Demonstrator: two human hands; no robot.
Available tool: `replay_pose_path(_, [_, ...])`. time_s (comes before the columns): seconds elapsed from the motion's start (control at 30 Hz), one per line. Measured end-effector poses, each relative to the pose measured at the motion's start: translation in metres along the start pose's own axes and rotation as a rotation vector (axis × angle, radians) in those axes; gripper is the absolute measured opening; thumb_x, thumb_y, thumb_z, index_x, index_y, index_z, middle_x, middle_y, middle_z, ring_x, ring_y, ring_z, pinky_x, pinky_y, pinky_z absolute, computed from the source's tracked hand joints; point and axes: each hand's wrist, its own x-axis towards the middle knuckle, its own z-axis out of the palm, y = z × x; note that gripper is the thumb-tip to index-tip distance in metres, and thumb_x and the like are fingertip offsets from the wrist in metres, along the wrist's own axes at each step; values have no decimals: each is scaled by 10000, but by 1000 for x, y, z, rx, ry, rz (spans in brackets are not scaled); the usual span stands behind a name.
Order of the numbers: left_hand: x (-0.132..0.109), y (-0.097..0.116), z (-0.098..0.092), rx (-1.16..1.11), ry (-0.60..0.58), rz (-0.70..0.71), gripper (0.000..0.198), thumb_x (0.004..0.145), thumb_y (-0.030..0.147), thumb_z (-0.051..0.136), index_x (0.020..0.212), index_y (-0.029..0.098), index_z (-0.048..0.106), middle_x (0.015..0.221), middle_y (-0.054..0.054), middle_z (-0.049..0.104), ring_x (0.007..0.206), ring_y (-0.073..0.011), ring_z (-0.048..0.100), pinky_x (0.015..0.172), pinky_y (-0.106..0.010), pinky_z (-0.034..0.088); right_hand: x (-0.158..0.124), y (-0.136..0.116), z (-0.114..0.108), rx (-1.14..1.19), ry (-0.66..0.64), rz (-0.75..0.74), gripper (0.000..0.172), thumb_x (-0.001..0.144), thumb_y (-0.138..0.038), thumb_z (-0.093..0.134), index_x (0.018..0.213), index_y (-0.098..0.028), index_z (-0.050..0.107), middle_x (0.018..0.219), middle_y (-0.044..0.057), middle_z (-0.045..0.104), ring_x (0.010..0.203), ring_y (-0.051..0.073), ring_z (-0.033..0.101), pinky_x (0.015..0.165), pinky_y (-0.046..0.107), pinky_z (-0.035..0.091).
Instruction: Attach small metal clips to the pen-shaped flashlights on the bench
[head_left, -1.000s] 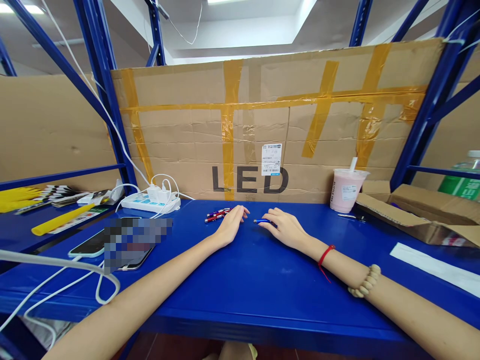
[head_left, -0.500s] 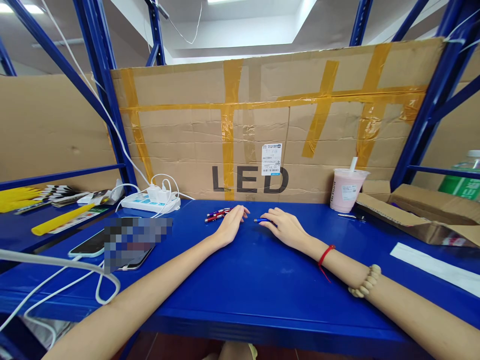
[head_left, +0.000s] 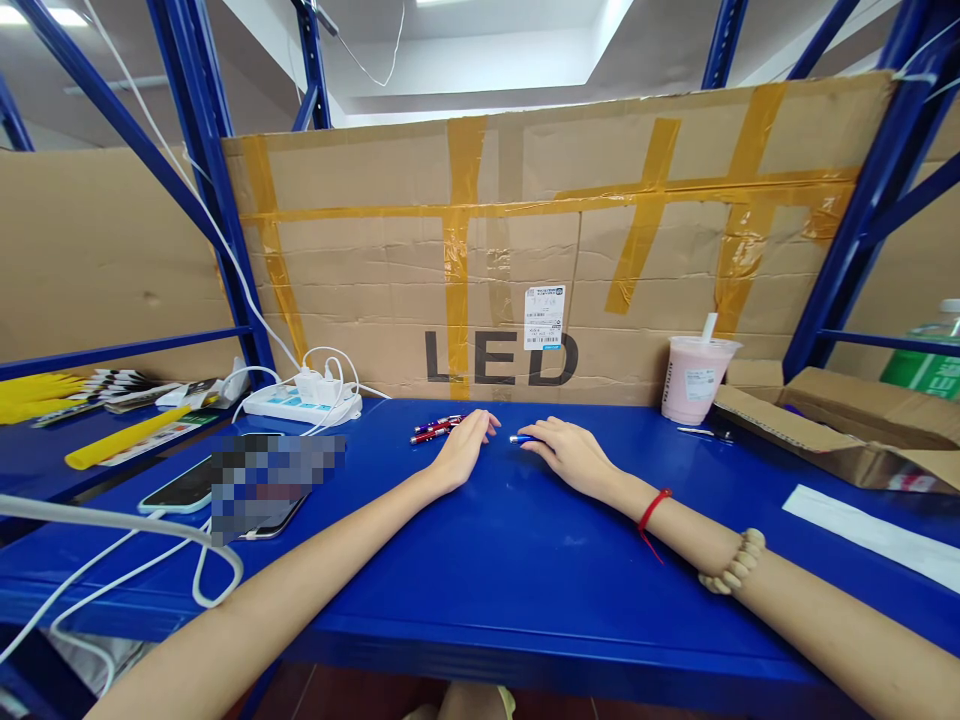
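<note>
My left hand [head_left: 462,452] rests on its edge on the blue table, fingers stretched out and close together. Beside it, partly hidden behind it, lie several slim pens, a red pen [head_left: 429,435] in front and a dark blue and red one behind. Palm down, my right hand [head_left: 568,452] lies on the table with its fingers loosely extended. From under its fingers pokes the end of a blue pen [head_left: 520,439]; the remainder is covered by the hand. Between the two hands is a gap of bare table.
A pink drink cup [head_left: 697,380] with a straw stands back right, near a small pen-like item [head_left: 703,434] and an open cardboard box [head_left: 840,425]. A white strip [head_left: 874,535] lies right. Left are phones [head_left: 184,482], cables and a power strip [head_left: 300,403]. Cardboard [head_left: 360,280] walls the back.
</note>
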Motion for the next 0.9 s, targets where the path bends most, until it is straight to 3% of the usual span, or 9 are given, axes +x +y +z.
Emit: replay_pose_path(0.9, [-2, 5, -2, 28, -20, -19, 436, 919, 425, 171, 885, 178, 529, 868, -44, 544, 827, -162, 509, 785, -287, 423, -2, -3, -3, 24, -87, -14, 346, 901, -445, 391, 1030, -230, 630, 959, 47, 673, 871, 178, 607, 741, 281, 407])
